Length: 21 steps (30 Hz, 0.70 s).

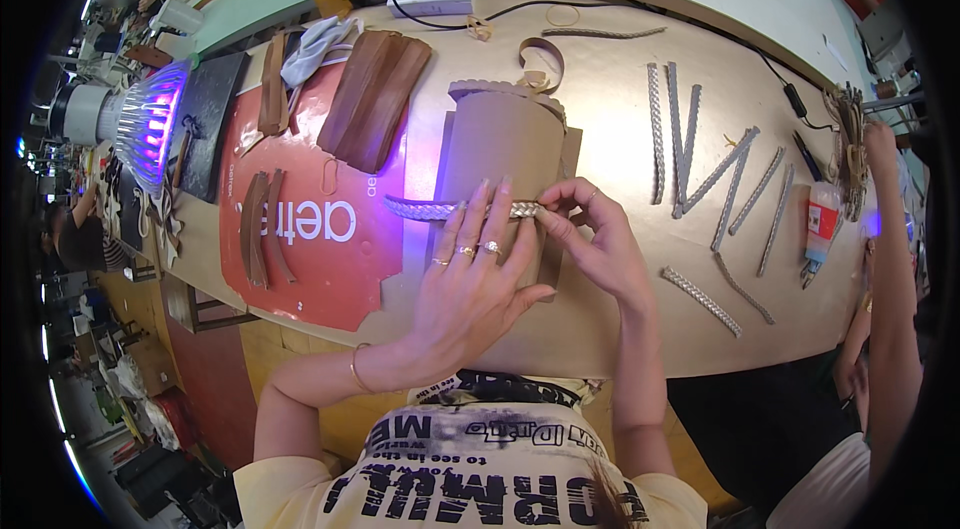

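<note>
While the left hand (470, 274) lay flat across a silvery braided band (415, 210), pressing without clasping, the right hand (595, 239) pinched the band's end between thumb and forefinger. The band crossed a rounded cardboard form (505, 139), set back from the middle of the table's (620, 319) near edge. Had the flat fingers lifted, the band might have slid askew over the curve; uneven pressure could have rocked the form, and a hard tug from the pinch could have distorted the plait. The band's free end, overhanging the red sheet (330, 274), might have snagged. Counted, there were one band, one form and one red sheet; roughly nine loose braided strips (655, 134) toward the table's right edge, overlapping too much for certainty; one thin cord (605, 33) by its far edge; and one bottle (822, 214) and one pen (807, 156) near its right edge.
</note>
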Available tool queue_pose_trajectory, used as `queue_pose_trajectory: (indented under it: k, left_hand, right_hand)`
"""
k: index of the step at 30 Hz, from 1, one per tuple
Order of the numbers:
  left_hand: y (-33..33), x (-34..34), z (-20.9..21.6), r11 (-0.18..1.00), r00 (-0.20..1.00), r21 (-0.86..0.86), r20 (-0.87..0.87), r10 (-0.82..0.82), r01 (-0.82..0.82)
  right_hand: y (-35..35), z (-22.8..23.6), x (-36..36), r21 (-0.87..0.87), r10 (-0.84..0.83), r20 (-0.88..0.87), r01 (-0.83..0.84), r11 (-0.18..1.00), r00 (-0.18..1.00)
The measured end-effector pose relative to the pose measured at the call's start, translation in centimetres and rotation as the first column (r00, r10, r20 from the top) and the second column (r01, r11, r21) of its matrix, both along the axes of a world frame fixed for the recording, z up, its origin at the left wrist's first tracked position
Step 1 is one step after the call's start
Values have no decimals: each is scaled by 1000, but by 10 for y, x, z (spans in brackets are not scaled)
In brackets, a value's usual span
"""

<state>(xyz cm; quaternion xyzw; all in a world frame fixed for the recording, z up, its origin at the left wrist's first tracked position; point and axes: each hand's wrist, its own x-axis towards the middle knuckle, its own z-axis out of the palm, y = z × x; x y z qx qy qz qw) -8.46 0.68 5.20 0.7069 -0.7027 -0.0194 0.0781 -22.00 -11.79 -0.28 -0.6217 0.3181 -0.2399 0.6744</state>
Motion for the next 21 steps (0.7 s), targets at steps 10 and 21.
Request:
queue_pose_trajectory:
  k: [10, 21]
  left_hand:
    - [-4, -10, -3, 1000, 993, 20, 114, 14, -17]
    - [-6, -14, -4, 999, 993, 21, 109, 47, -49]
  right_hand:
    - [-40, 12, -1, 37, 327, -127, -325, 945, 937]
    - [-48, 24, -4, 70, 369, -145, -363, 929, 918]
